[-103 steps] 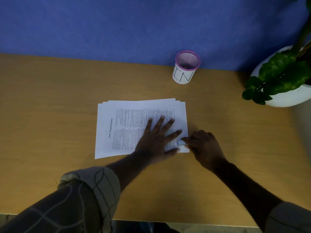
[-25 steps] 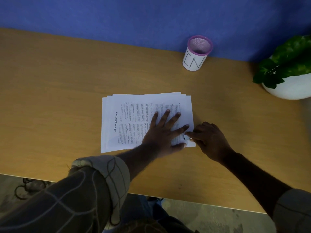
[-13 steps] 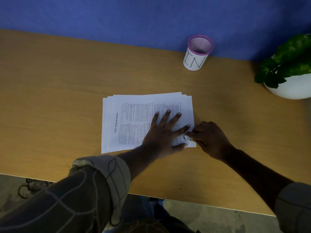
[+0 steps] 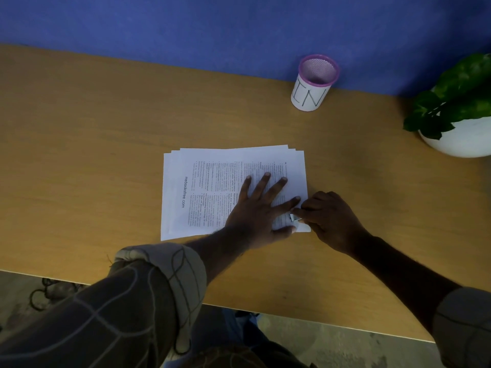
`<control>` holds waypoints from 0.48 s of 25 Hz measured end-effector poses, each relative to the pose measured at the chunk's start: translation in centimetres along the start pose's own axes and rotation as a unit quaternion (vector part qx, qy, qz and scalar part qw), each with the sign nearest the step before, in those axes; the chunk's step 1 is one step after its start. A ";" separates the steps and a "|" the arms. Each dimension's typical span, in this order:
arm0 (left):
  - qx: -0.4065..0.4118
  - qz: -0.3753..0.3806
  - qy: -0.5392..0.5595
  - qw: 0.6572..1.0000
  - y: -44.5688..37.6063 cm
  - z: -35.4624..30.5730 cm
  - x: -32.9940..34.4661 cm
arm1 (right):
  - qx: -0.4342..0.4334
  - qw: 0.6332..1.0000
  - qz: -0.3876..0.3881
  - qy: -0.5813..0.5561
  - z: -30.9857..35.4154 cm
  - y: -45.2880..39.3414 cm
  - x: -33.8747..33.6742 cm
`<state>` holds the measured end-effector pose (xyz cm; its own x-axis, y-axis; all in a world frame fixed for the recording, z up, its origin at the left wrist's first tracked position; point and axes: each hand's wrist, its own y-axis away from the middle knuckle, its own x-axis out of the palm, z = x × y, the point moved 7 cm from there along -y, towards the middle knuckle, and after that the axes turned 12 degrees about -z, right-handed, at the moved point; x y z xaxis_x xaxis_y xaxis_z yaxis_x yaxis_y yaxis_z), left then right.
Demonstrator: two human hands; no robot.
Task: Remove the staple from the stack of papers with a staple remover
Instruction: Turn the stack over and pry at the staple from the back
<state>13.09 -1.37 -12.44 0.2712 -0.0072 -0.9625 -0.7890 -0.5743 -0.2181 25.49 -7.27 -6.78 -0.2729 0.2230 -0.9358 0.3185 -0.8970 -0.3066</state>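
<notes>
Left hand (image 4: pixel 259 208) flat and splayed, pressing down on stack of papers (image 4: pixel 212 189) at its near right corner; right hand (image 4: pixel 329 219) just beside, pinching small metal staple remover (image 4: pixel 294 218) against that corner; farther back on desk (image 4: pixel 106 128), pen cup (image 4: pixel 312 86), potted plant (image 4: pixel 457 115)

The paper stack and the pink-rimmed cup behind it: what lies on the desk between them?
Nothing: the head view shows only bare wooden desk between the paper stack and the cup.
</notes>
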 end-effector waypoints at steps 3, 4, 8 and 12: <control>0.001 -0.003 0.000 1.000 -0.1 0.0 0.0 | 0.013 1.000 0.005 -0.003 -0.3 0.2 0.3; 0.001 -0.004 0.000 1.000 -0.1 -0.1 0.0 | 0.022 1.000 0.009 -0.006 -0.5 0.3 0.4; 0.000 -0.010 0.001 1.000 0.0 0.0 0.0 | 0.061 0.998 0.012 -0.015 -0.7 0.8 0.8; 0.005 -0.010 0.004 1.000 0.0 -0.1 0.1 | 0.080 0.996 0.003 -0.026 -0.7 1.1 0.8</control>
<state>13.15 -1.44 -12.48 0.2911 -0.0018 -0.9567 -0.7884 -0.5670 -0.2388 26.26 -7.79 -8.00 -0.3196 0.2008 -0.9260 0.1723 -0.9487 -0.2652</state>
